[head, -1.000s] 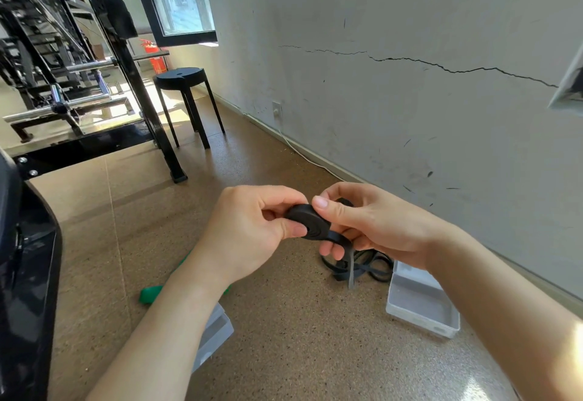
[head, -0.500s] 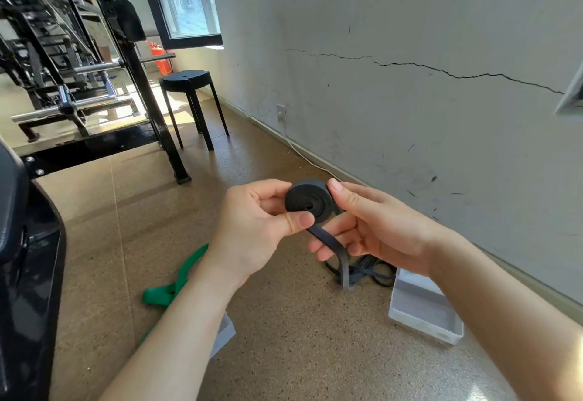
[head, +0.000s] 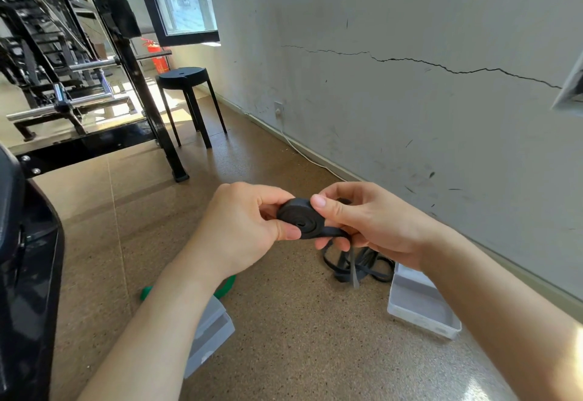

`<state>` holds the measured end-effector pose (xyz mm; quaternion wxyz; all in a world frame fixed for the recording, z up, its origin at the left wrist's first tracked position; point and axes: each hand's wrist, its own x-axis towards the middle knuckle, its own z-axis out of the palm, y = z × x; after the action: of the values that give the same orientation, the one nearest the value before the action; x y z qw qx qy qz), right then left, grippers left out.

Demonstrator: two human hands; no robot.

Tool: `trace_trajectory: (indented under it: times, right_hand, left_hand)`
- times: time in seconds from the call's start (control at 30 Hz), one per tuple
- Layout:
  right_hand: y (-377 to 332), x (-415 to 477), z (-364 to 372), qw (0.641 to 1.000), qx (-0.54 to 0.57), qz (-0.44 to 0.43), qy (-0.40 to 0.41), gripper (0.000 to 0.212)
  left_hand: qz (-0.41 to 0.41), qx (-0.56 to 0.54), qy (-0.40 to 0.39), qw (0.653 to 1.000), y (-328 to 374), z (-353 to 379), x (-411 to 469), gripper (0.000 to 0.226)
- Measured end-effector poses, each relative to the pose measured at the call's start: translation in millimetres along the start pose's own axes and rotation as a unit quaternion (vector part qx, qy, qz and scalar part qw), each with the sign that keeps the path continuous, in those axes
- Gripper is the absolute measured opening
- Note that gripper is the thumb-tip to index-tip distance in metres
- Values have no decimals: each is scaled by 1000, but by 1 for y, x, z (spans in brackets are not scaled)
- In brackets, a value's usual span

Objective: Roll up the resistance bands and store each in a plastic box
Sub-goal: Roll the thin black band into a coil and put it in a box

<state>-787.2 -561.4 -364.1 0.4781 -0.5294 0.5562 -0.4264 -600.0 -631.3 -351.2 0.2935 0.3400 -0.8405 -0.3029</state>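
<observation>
Gripping the rolled part of a black resistance band (head: 299,219) in mid-air above the floor (head: 299,353); left hand (head: 239,227) curled round the coil's left edge, thumb pressed on its spiral face; right hand (head: 372,227) clasping the same coil from the other side, thumb on the top rim, fingers curled under the outgoing strap; unrolled remainder trailing down to a loose tangle on the floor, just beside an open clear plastic box (head: 419,309) near the wall (head: 410,116); partly hidden behind the left forearm, a green band (head: 227,285) beside a second plastic box (head: 209,328); farther back, a black stool (head: 186,75).
</observation>
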Motion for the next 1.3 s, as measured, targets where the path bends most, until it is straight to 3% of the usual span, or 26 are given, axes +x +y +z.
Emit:
trace_trajectory:
  times: [0.1, 0.17, 0.27, 0.33, 0.37, 0.43, 0.6, 0.73, 0.97, 1.1, 1.23, 1.3]
  right_hand:
    - [2, 1, 1, 999, 50, 1, 12, 42]
    - [4, 3, 2, 995, 103, -2, 13, 38]
    - [5, 4, 6, 978, 207, -24, -2, 31]
    - [6, 4, 9, 966, 257, -34, -10, 33]
    - [6, 4, 9, 963, 267, -35, -12, 37]
    - [4, 4, 9, 968, 247, -30, -21, 46]
    - [-2, 2, 1, 996, 85, -8, -25, 68]
    - [0, 2, 3, 999, 50, -19, -6, 53]
    - [1, 2, 6, 999, 40, -26, 8, 54]
    - [3, 2, 6, 996, 82, -28, 26, 53]
    - [2, 2, 7, 981, 189, -40, 18, 63]
    - [1, 1, 9, 975, 220, -40, 6, 69]
  left_hand:
    - [4, -41, -3, 999, -3, 1, 0, 38]
    - [-16, -147, 9, 989, -4, 3, 0, 39]
    - [-64, -371, 21, 926, -3, 12, 0, 32]
    - [-80, -454, 18, 887, -1, 19, -1, 29]
    - [-80, -463, 22, 882, 1, 21, -1, 27]
    - [-66, -418, 50, 905, 2, 20, 0, 22]
    - [-26, -277, 103, 955, 4, 7, 1, 28]
    - [-7, -130, 76, 989, 3, 2, -1, 38]
    - [35, -59, 57, 996, 5, 2, -1, 41]
    - [22, -120, 40, 992, 1, 4, -1, 39]
    - [-36, -330, 39, 942, 0, 13, -1, 28]
    - [-50, -360, 52, 930, -1, 16, -1, 26]
